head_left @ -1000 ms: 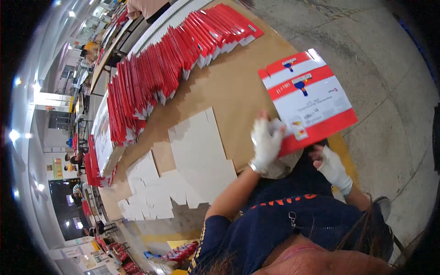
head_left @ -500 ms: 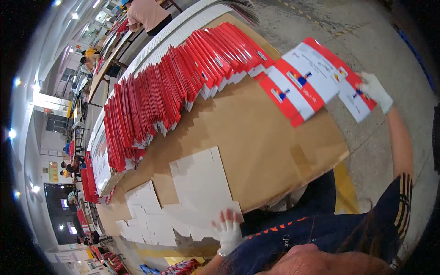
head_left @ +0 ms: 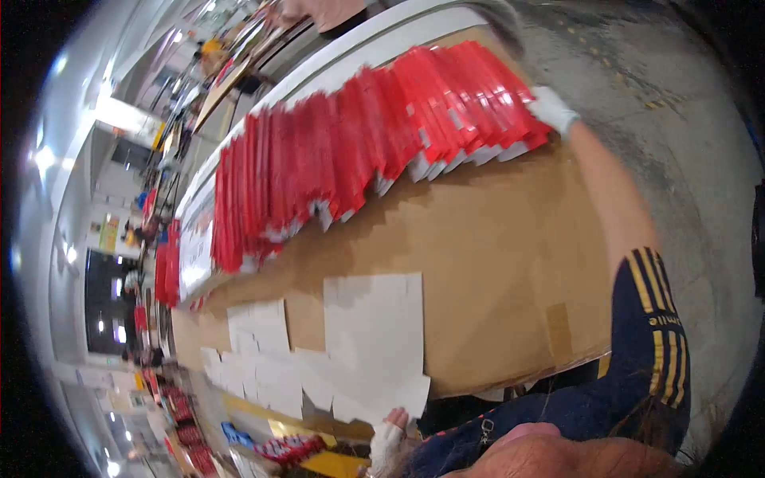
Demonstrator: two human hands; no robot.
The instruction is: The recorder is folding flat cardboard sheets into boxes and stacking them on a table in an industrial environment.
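A long row of red-and-white printed flat cards [head_left: 343, 143] lies overlapped on edge across the brown cardboard surface [head_left: 494, 247]. At the row's right end, my right hand [head_left: 552, 111] in a white glove touches the last cards; its fingers are blurred and partly hidden against them. Low in the middle, my left hand [head_left: 389, 444], its glove leaving the fingertips bare, rests beside the near edge of some white cut card sheets [head_left: 370, 334]. Its fingers are loosely bent and slightly apart, with nothing seen in them.
A band of stacked white sheets [head_left: 319, 84] runs behind the red row. A strip of brown tape [head_left: 559, 333] marks the surface near its right edge. Concrete floor [head_left: 677, 183] lies to the right. Other worktables and people stand far left, and a person in a pink top [head_left: 327, 12] is at the top.
My right hand has moved left and away from me to the row's end, and the fanned cards it held now lie in the row. My left hand has drawn back, its fingers less spread.
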